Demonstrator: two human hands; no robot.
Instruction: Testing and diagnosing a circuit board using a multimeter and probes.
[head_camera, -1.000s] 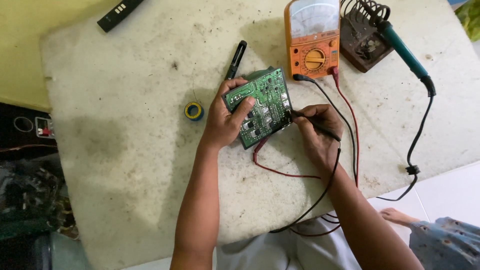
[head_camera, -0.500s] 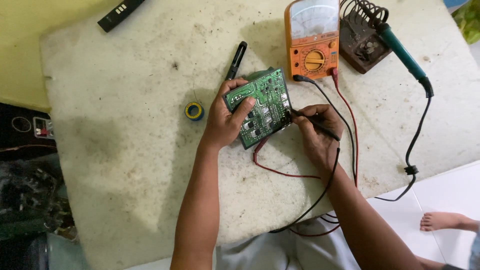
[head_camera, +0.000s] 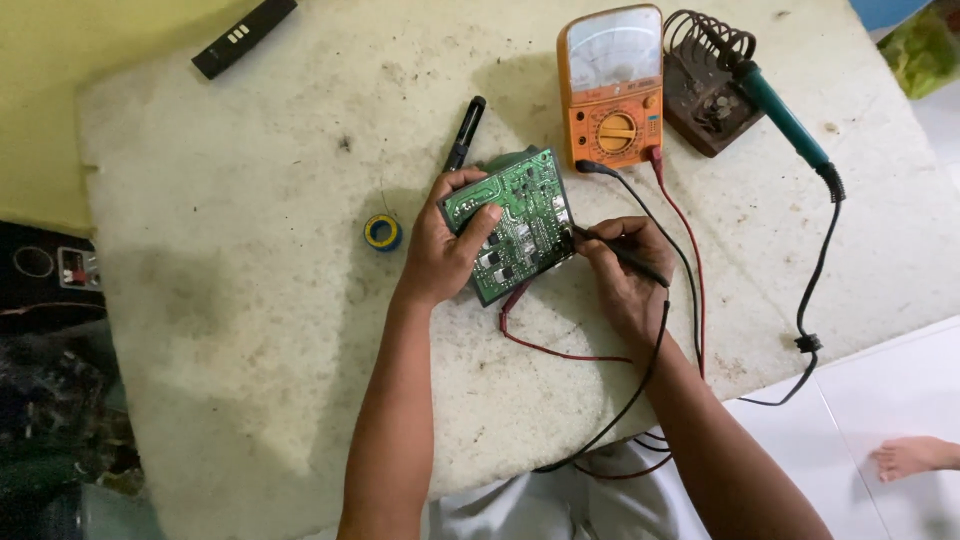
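Worn and stained, a pale stone-like tabletop (head_camera: 250, 300) fills most of the view, with a yellow wall beyond its far edge and white floor tiles on the person's right. Near the middle of the tabletop lies a green circuit board (head_camera: 515, 220), tilted up a little on its left edge, where the left hand (head_camera: 445, 250) is closed around it, thumb across the component side and fingers curled beneath. Against the board's right edge the right hand (head_camera: 625, 270) is pinched shut on a black probe (head_camera: 620, 255), held like a pen with its tip touching the board. A black lead runs from that probe back past the wrist and off the table's near edge, while a red lead (head_camera: 560, 350) loops out from under the board on the near side. Both leads plug into an orange analogue multimeter (head_camera: 612, 85) standing just beyond the board. Right of the meter sits a dark stand with a wire coil (head_camera: 710, 95), and resting in that coil is a teal-handled soldering iron (head_camera: 785, 120), its black cord trailing down the right side. Touching the board's far left corner lies a black pen-like tool (head_camera: 463, 132). Left of the board sits a small blue-and-yellow tape roll (head_camera: 382, 232), and well beyond that, at the far edge, a black remote control (head_camera: 243, 38).
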